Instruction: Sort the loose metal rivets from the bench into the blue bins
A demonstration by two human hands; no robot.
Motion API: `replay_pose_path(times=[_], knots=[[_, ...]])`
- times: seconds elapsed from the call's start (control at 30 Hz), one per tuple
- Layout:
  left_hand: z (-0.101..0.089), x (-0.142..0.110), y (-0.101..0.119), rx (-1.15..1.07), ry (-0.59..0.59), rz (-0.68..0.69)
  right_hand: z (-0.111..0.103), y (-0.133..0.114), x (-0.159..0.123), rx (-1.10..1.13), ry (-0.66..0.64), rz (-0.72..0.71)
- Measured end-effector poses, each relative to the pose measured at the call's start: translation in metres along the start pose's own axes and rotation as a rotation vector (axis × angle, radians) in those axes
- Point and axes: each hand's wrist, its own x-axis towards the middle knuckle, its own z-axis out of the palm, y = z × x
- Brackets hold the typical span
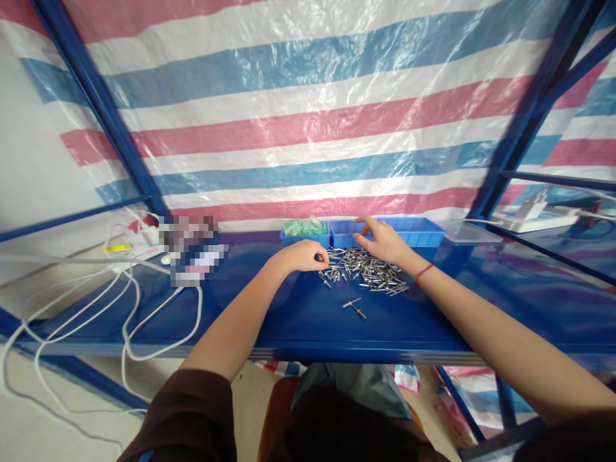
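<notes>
1. Head view: the person sits at a blue counter (269, 314) with both bare forearms stretched forward over it.
2. A heap of small metal pins (366, 269) lies on the counter between the two hands, toward the far edge.
3. The left hand (303, 255) rests on the counter at the heap's left edge; its fingers (321, 258) are curled in narrow, pinched at the pins there, though whether they grip one cannot be told.
4. The right hand (382, 239) hovers over the far side of the heap, fingers loosely spread and bent, holding nothing that shows; a red string circles its wrist.
5. Two loose pins (355, 307) lie apart from the heap, nearer the person.
6. Behind the heap stand blue bins (414, 232), one at the left holding green pieces (304, 226).
7. White cables (129, 301) trail over the counter's left part.
8. A striped tarp (308, 115) hangs behind.
</notes>
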Motion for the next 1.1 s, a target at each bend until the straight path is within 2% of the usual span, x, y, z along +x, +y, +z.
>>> replay_pose_path(times=[0.1, 0.3, 0.37, 0.43, 0.57, 0.7, 0.87, 1.1], knots=[[0.006, 0.003, -0.001, -0.004, -0.006, -0.016, -0.004, -0.009, -0.002, 0.024, 0.002, -0.024], [0.008, 0.004, -0.001, 0.054, 0.069, -0.024, -0.005, -0.018, -0.004, 0.053, -0.027, -0.065], [0.007, 0.005, 0.001, 0.097, 0.151, -0.025, -0.004, -0.021, -0.004, 0.084, -0.058, -0.052], [0.009, 0.006, 0.004, 0.08, 0.27, -0.03, -0.002, -0.024, -0.005, 0.172, -0.076, 0.029], [0.021, 0.015, 0.015, -0.105, 0.496, -0.047, 0.006, -0.032, -0.005, 0.484, -0.071, 0.207], [0.035, 0.022, 0.023, -0.278, 0.582, -0.099, 0.01, -0.038, -0.006, 0.689, 0.013, 0.267], [0.038, 0.021, 0.028, -0.403, 0.574, -0.169, 0.012, -0.039, -0.007, 0.789, 0.078, 0.341], [0.038, 0.02, 0.034, -0.413, 0.466, -0.179, 0.011, -0.037, -0.008, 0.691, 0.091, 0.274]])
